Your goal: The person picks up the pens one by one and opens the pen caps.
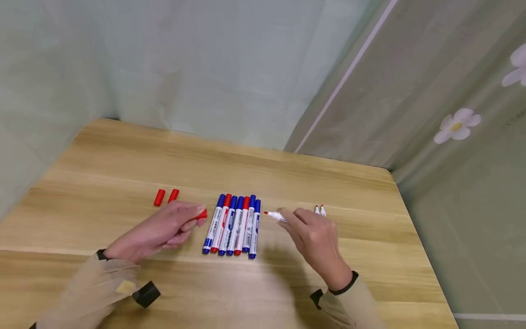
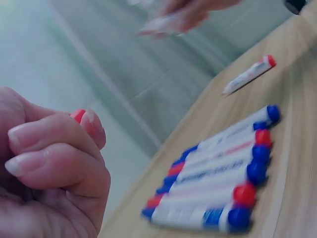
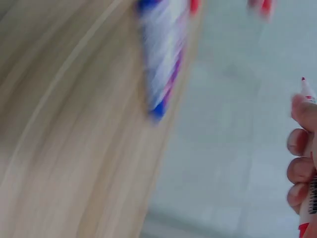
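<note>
My left hand (image 1: 174, 224) pinches a red marker cap (image 1: 201, 214) between thumb and fingers, left of the row of markers. Only a bit of that cap shows in the left wrist view. To the right of the row, my right hand (image 1: 314, 235) grips an uncapped red marker (image 1: 275, 215), its red tip pointing left toward the row. In the right wrist view, fingers curl round the white barrel of this marker (image 3: 308, 91). Between the hands lie several capped blue and red markers (image 1: 232, 226), side by side on the table.
Two loose red caps (image 1: 159, 197) lie on the wooden table (image 1: 230, 292) beyond my left hand. Two uncapped red markers (image 1: 322, 210) lie behind my right hand, partly hidden by it. Pale curtains (image 1: 230, 68) hang along the table's far and right edges.
</note>
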`<state>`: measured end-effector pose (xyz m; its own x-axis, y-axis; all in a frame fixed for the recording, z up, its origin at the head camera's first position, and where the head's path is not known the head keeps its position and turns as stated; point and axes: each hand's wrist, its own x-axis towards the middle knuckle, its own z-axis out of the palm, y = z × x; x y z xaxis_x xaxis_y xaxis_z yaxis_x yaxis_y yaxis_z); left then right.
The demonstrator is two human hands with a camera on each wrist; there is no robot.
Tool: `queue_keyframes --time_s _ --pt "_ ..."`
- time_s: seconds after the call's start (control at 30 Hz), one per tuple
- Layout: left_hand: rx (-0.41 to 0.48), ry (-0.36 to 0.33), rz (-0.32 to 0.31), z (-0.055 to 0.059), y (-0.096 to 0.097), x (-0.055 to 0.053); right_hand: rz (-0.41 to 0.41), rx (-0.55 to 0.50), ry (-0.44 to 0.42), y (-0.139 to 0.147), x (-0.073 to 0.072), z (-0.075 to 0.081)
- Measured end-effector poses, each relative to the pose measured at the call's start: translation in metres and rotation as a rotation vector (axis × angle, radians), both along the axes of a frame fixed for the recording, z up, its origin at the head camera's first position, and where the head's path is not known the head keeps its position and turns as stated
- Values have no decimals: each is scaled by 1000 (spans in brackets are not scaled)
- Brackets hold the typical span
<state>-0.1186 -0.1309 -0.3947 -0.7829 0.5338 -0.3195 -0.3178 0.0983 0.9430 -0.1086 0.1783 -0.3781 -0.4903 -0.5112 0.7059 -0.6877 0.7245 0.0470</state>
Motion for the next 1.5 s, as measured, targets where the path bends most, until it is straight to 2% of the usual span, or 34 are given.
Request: queue_keyframes --time_s 0.13,0.3,0.47,0.7,0.93,1.07,1.27,1.37,1.5 --pt "-28 35 -10 -2 7 -3 26 41 -172 -4 1 -4" --pt "-79 43 54 -2 13 -1 -4 -36 -299 -5 5 -13" --pt "-45 42 73 2 16 -1 -14 -72 -398 -7 8 -16" --pt "-61 118 104 4 19 -1 -46 -113 -464 -8 9 -15" --pt "-144 177 141 4 19 2 -78 -161 -520 -8 10 -16" --pt "-195 188 148 5 18 4 -100 -181 -559 -7 10 -17" --pt "-222 178 166 6 13 6 -130 -194 -584 -6 10 -18" --pt "-259 224 190 4 5 4 -154 -201 -585 -5 9 -19" --pt "-407 341 267 1 -9 -2 -209 -217 -596 -2 9 -18"
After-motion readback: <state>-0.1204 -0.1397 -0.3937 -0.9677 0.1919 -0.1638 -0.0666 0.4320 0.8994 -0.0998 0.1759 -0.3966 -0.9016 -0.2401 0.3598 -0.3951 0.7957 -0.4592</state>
